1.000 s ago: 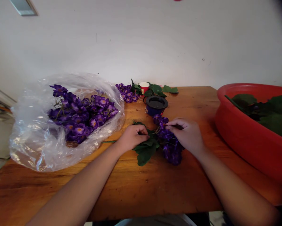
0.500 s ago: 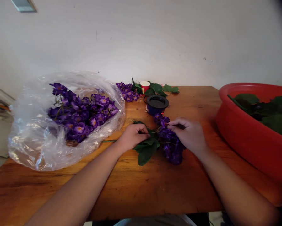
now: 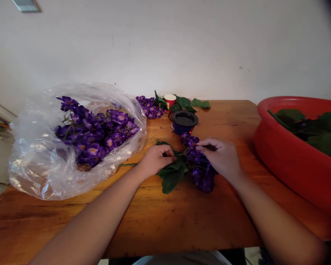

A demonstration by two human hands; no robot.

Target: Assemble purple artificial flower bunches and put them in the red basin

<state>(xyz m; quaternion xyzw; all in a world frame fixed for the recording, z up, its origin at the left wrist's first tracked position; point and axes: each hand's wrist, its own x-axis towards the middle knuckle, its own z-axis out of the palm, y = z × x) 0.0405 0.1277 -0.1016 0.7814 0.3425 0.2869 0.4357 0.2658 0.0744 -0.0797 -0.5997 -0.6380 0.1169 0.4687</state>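
Note:
On the wooden table before me lies an artificial flower stem with green leaves (image 3: 173, 178) and a cluster of purple flowers (image 3: 205, 178). My left hand (image 3: 157, 159) is closed over the leafy part, thumb and fingers pinched on the stem, whose thin green end (image 3: 128, 165) sticks out to the left. At the cluster's upper right, my right hand (image 3: 222, 154) pinches a purple flower between thumb and forefinger. Just beyond the flowers stands a small dark pot (image 3: 184, 123) with a lit red light.
A clear plastic bag (image 3: 55, 176) full of purple flowers (image 3: 95, 136) lies at the left. To the right is a large red basin (image 3: 289, 169) holding green leaves (image 3: 328, 129). Near the wall are a red and white paper cup (image 3: 170, 100), more purple flowers (image 3: 150, 108) and loose leaves (image 3: 201, 103).
Both hands keep their hold on the stem and flowers with almost no movement. The whole view has shifted very slightly.

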